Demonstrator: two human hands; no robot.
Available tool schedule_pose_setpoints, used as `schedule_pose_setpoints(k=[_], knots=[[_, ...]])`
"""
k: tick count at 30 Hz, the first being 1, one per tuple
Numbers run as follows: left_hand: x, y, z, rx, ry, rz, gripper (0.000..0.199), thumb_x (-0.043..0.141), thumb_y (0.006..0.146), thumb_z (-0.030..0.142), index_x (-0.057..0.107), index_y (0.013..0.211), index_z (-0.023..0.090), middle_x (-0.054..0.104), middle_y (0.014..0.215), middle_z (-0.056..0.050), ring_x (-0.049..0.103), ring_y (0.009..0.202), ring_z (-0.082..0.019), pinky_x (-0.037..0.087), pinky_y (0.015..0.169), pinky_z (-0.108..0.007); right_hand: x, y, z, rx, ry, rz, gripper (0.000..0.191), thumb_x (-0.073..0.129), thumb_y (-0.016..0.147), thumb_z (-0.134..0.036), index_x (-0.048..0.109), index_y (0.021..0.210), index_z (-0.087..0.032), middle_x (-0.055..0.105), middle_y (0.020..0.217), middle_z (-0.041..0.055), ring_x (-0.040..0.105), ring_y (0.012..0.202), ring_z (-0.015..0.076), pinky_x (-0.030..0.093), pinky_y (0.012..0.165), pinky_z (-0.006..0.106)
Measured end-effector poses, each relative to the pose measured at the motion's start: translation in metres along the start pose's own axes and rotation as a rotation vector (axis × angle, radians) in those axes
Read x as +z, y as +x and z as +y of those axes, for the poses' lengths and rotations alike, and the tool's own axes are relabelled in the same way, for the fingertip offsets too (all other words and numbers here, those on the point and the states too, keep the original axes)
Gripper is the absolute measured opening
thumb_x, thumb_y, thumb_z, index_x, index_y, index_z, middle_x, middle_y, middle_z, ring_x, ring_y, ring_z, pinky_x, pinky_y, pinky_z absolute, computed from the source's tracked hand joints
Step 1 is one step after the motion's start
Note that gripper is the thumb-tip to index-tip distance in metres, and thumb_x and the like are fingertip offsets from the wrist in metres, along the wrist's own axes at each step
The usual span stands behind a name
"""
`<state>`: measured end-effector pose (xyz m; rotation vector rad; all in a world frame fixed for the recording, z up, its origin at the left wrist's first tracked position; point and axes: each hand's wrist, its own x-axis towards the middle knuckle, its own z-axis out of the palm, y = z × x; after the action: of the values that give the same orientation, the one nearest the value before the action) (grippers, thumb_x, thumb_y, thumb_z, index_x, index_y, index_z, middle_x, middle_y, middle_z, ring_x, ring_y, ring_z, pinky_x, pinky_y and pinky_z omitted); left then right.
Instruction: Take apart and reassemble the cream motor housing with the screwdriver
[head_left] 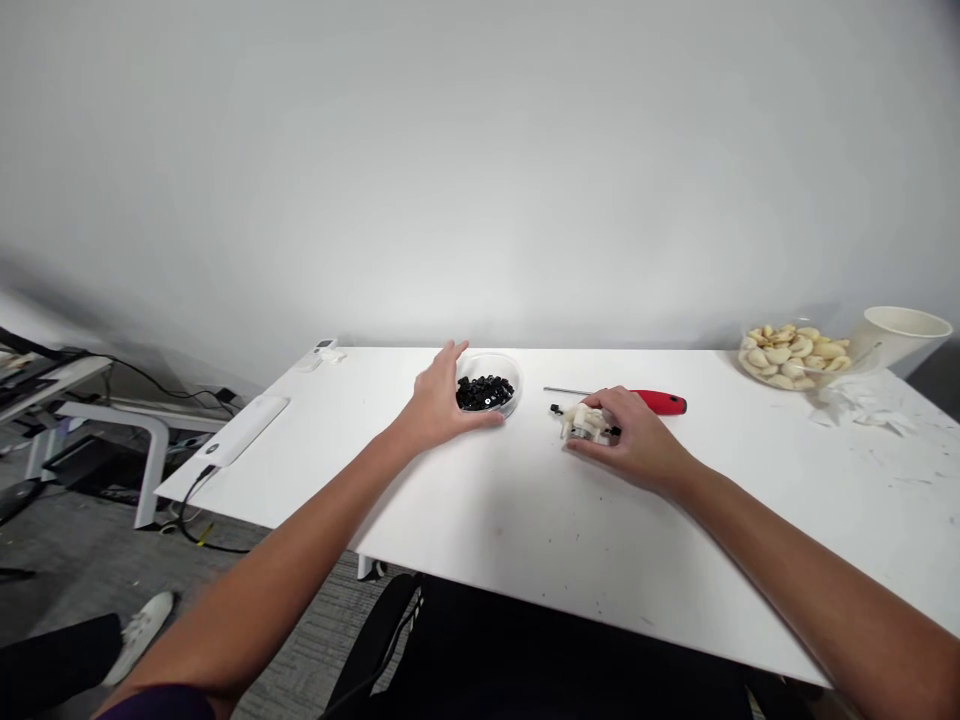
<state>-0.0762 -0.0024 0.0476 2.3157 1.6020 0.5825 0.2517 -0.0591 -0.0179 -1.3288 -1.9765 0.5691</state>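
My left hand (442,405) curves around the left side of a clear round bowl (500,384), with thumb at the far rim and fingers at the near rim. The bowl holds a heap of small black parts (484,392). My right hand (630,437) grips a small cream-coloured assembly (585,422) with a metal cylinder and black bits at its ends. Just behind that hand, a red-handled screwdriver (658,402) lies on the white table (510,510), its thin shaft pointing left toward the bowl.
At the far right stand a clear bowl of cream-coloured pieces (787,356) and a white cup (900,335), with crumpled white paper (862,410) nearby. A white power strip (244,430) lies at the left edge, its cable hanging down. Another desk and cables sit left.
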Motion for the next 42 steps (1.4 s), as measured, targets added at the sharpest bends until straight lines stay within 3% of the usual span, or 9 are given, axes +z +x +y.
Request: schedule_pose_setpoints(k=[4,10,14,21,24,27,30,33,42], knots=[[0.007,-0.003,-0.009,-0.150,-0.265,-0.068,0.131,0.088,0.071,0.071,0.014,0.171,0.030,0.031,0.175,-0.019,0.051,0.147,-0.044,0.048,0.116,-0.058,0.000,0.000,0.001,0.008,0.014,0.016,0.041,0.083,0.085,-0.058,0.065,0.109,-0.030,0.069,0.106,0.0061,0.063,0.100,0.0304,0.053,0.084,0.045],[0.011,-0.001,-0.011,-0.175,-0.321,0.049,0.114,0.087,0.076,0.063,0.025,0.165,0.031,0.055,0.158,-0.015,0.061,0.135,-0.039,0.052,0.108,-0.055,0.000,0.000,0.004,0.029,0.002,0.025,0.044,0.082,0.085,-0.061,0.065,0.111,-0.030,0.068,0.103,0.0063,0.063,0.094,0.0290,0.054,0.079,0.044],[0.013,-0.001,-0.012,-0.192,-0.374,0.067,0.103,0.087,0.077,0.060,0.033,0.160,0.032,0.062,0.151,-0.011,0.064,0.131,-0.035,0.051,0.110,-0.051,0.000,0.000,0.003,0.030,0.000,0.018,0.045,0.082,0.085,-0.061,0.065,0.111,-0.030,0.068,0.103,0.0070,0.064,0.094,0.0299,0.054,0.079,0.045],[0.022,-0.003,-0.025,-0.105,-0.443,0.030,0.117,0.098,0.064,0.055,0.035,0.160,0.034,0.042,0.169,-0.014,0.052,0.143,-0.039,0.050,0.113,-0.055,-0.002,0.001,0.005,-0.036,-0.063,-0.052,0.045,0.084,0.085,-0.055,0.065,0.118,-0.031,0.071,0.112,0.0080,0.064,0.106,0.0341,0.054,0.092,0.054],[0.024,-0.004,-0.028,-0.010,-0.494,-0.036,0.125,0.100,0.062,0.052,0.028,0.164,0.035,0.034,0.173,-0.017,0.049,0.145,-0.040,0.047,0.116,-0.059,-0.005,-0.002,-0.004,-0.113,-0.120,-0.103,0.066,0.086,0.082,-0.056,0.060,0.138,-0.033,0.067,0.134,0.0108,0.061,0.123,0.0391,0.052,0.102,0.061],[0.026,-0.006,-0.026,0.090,-0.496,-0.097,0.131,0.101,0.062,0.051,0.023,0.166,0.035,0.035,0.172,-0.019,0.050,0.145,-0.041,0.046,0.117,-0.060,-0.004,-0.006,-0.025,-0.267,-0.174,-0.061,0.086,0.082,0.087,-0.058,0.043,0.160,-0.035,0.055,0.157,0.0130,0.051,0.143,0.0409,0.047,0.113,0.063],[0.029,-0.010,-0.019,0.148,-0.495,-0.112,0.129,0.099,0.067,0.052,0.019,0.167,0.036,0.040,0.169,-0.018,0.053,0.144,-0.040,0.047,0.116,-0.059,0.005,-0.009,-0.048,-0.450,-0.244,-0.053,0.081,0.074,0.096,-0.051,0.036,0.166,-0.036,0.051,0.165,0.0098,0.042,0.156,0.0400,0.034,0.125,0.066],[0.030,-0.013,-0.012,0.170,-0.503,-0.123,0.123,0.095,0.073,0.054,0.019,0.168,0.036,0.042,0.168,-0.018,0.053,0.144,-0.040,0.047,0.116,-0.058,0.017,-0.010,-0.056,-0.522,-0.273,-0.078,0.075,0.069,0.100,-0.039,0.036,0.166,-0.034,0.059,0.159,0.0081,0.046,0.155,0.0371,0.030,0.128,0.067],[0.038,-0.018,-0.003,0.111,-0.533,-0.057,0.116,0.090,0.077,0.057,0.023,0.169,0.033,0.048,0.165,-0.016,0.054,0.143,-0.040,0.049,0.113,-0.056,0.026,-0.008,-0.045,-0.577,-0.129,0.020,0.049,0.064,0.103,-0.014,0.058,0.148,-0.031,0.076,0.135,0.0067,0.066,0.137,0.0290,0.055,0.115,0.056]])
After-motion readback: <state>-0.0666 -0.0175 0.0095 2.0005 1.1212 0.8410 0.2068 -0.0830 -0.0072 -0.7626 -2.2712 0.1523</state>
